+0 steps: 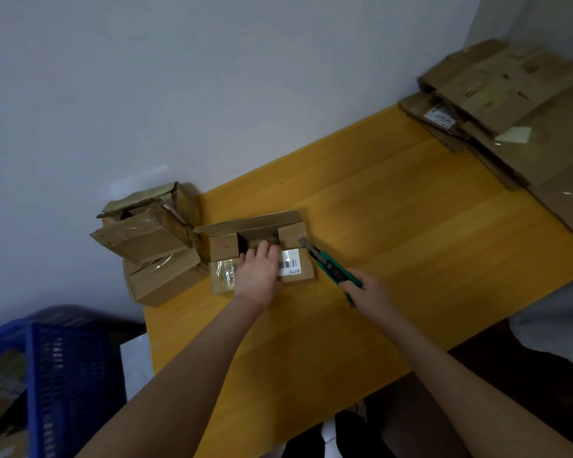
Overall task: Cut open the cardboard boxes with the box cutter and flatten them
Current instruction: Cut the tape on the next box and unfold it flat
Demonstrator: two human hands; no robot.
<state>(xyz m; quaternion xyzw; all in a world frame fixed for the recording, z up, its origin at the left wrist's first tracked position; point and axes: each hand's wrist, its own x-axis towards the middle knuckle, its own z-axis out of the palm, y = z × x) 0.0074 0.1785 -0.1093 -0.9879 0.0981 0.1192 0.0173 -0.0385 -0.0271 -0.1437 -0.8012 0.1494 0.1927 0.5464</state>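
Observation:
A small cardboard box (294, 246) with its top flaps open and a white barcode label lies on the yellow wooden table (394, 226). My left hand (258, 271) rests on top of the box, fingers curled over the front flap's edge into the opening. My right hand (366, 292) grips a green box cutter (328, 264). Its blade points up-left and its tip sits at the box's right flap.
Several unopened cardboard boxes (153, 239) are stacked at the table's left end against the grey wall. A pile of flattened cardboard (516, 123) lies at the far right. A blue plastic crate (63, 375) stands on the floor to the left.

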